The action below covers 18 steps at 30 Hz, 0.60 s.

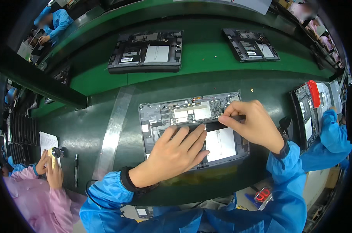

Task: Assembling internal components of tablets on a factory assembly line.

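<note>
An opened laptop base [144, 110] lies in front of me, its insides facing up. Along its far side runs a circuit board [221, 104] with silvery shields. Nearer to me is a battery with a white panel [221, 144]. My left hand [174, 153] rests flat across the near half, fingers stretched out, covering part of the battery. With thumb and forefinger, my right hand [255, 122] pinches the right end of a black strip [216, 126], which lies between the board and the white panel. The strip's left end is under or beside my left fingertips; I cannot tell which.
Two more opened laptop bases [165, 54] [257, 50] lie on the green conveyor [201, 62] beyond. A clear plastic strip [113, 132] and a pen [76, 171] are left. Co-workers sit on both sides; one at the right handles another laptop base [306, 112].
</note>
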Each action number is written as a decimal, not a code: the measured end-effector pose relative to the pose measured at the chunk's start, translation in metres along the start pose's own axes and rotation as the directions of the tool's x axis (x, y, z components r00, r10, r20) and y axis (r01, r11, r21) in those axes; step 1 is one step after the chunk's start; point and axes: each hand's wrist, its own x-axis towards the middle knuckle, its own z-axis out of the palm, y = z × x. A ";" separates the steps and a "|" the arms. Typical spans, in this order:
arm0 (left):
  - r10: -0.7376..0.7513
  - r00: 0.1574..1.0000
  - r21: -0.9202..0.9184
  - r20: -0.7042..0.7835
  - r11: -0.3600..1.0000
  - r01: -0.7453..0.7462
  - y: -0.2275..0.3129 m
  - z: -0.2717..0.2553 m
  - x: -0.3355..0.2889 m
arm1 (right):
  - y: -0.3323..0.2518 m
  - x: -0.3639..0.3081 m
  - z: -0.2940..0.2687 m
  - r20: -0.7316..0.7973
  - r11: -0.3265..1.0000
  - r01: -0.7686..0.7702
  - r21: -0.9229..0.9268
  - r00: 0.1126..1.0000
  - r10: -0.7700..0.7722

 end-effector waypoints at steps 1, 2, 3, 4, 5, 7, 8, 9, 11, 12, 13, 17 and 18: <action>0.004 1.000 0.012 -0.005 1.000 -0.004 -0.001 0.001 0.000 | 0.002 0.002 0.001 -0.004 1.000 -0.002 -0.008 1.000 0.002; 0.008 1.000 0.009 -0.012 1.000 -0.008 -0.002 0.001 0.000 | 0.006 0.005 0.003 0.019 1.000 0.012 -0.004 1.000 -0.012; 0.009 1.000 0.018 -0.020 1.000 -0.008 -0.001 0.002 -0.002 | 0.007 0.006 0.004 0.047 1.000 0.027 0.002 0.999 -0.027; 0.009 1.000 0.027 -0.026 1.000 -0.008 -0.001 0.003 -0.003 | 0.004 0.008 0.002 0.050 1.000 0.027 -0.003 0.998 -0.026; 0.006 1.000 0.024 -0.030 1.000 -0.005 -0.002 0.004 -0.003 | 0.000 0.011 0.000 0.110 0.998 -0.051 -0.027 0.992 0.054; 0.037 0.997 0.005 -0.063 0.999 -0.037 -0.004 0.003 -0.001 | -0.002 0.014 -0.001 0.172 0.990 -0.128 -0.057 0.976 0.136; 0.034 0.997 0.003 -0.065 0.999 -0.034 -0.003 0.004 -0.001 | 0.000 0.015 0.000 0.167 0.994 -0.092 -0.057 0.981 0.100; 0.022 0.998 0.002 -0.054 1.000 -0.022 -0.003 0.005 -0.002 | 0.002 0.015 0.001 0.161 0.997 -0.056 -0.055 0.985 0.064; 0.010 0.999 0.001 -0.044 1.000 -0.010 -0.003 0.006 -0.002 | 0.005 0.015 0.003 0.155 0.998 -0.055 -0.032 0.986 0.059; 0.012 0.999 -0.002 -0.049 1.000 -0.013 -0.002 0.007 -0.002 | 0.006 0.015 0.003 0.150 0.999 -0.051 -0.008 0.987 0.052; 0.016 0.998 -0.005 -0.053 1.000 -0.016 -0.002 0.007 -0.001 | 0.006 0.016 0.003 0.153 0.999 -0.050 -0.009 0.987 0.050; 0.017 0.998 -0.008 -0.055 1.000 -0.018 -0.001 0.009 0.001 | 0.012 0.014 0.005 0.132 0.998 -0.067 0.015 0.989 0.065; 0.017 0.998 -0.001 -0.054 1.000 -0.017 -0.001 0.009 0.000 | 0.014 0.013 0.006 0.121 0.999 -0.041 0.026 0.992 0.038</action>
